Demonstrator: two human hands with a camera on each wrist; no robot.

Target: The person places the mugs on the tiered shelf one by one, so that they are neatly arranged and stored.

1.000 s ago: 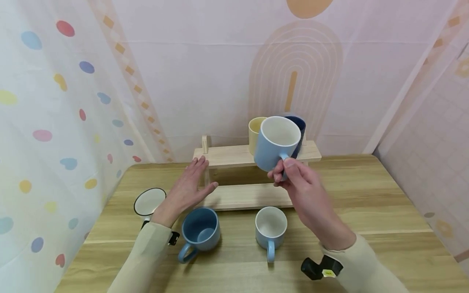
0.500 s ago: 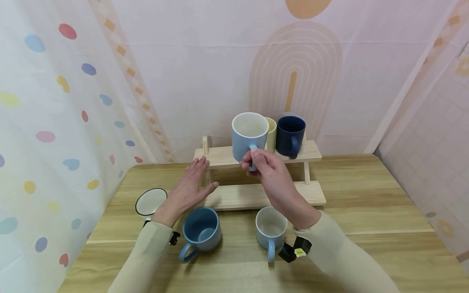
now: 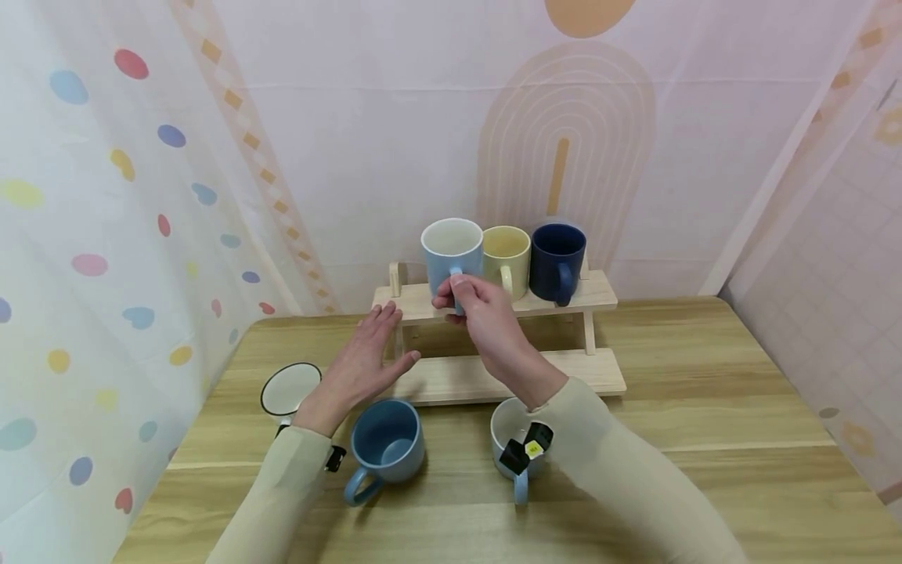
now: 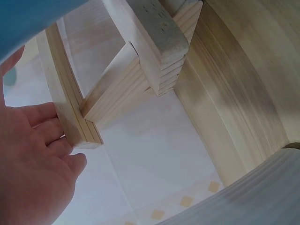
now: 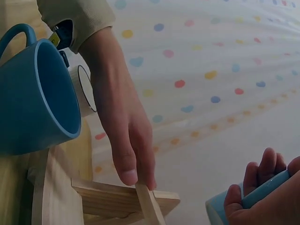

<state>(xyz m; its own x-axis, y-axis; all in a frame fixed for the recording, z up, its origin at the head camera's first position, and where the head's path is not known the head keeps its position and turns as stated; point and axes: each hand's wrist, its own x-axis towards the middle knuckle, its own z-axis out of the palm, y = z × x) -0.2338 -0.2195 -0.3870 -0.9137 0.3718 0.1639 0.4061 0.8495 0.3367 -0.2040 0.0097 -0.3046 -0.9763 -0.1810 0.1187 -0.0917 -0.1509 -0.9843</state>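
Note:
My right hand (image 3: pixel 493 325) pinches the handle of a light blue mug (image 3: pixel 442 262) with a white inside. The mug is upright at the upper board of a two-tier wooden shelf (image 3: pixel 405 304), left of a pale yellow mug (image 3: pixel 507 254). A navy mug (image 3: pixel 553 266) stands right of the yellow one. My left hand (image 3: pixel 358 366), fingers straight, touches the left end of the upper board. In the left wrist view its fingers (image 4: pixel 49 131) lie along the board's end. In the right wrist view, part of the light blue mug is hidden by my fingers.
A blue mug (image 3: pixel 387 439) and a pale blue mug (image 3: pixel 507 423) with a white inside stand before the shelf. A white mug with a dark rim (image 3: pixel 289 388) is left of my left forearm. Patterned curtains (image 3: pixel 395 157) hang behind the wooden table (image 3: pixel 705 392).
My right hand has carried the light blue mug leftward and slightly down, from in front of the yellow and navy mugs to the yellow mug's left. My left hand has stayed at the shelf.

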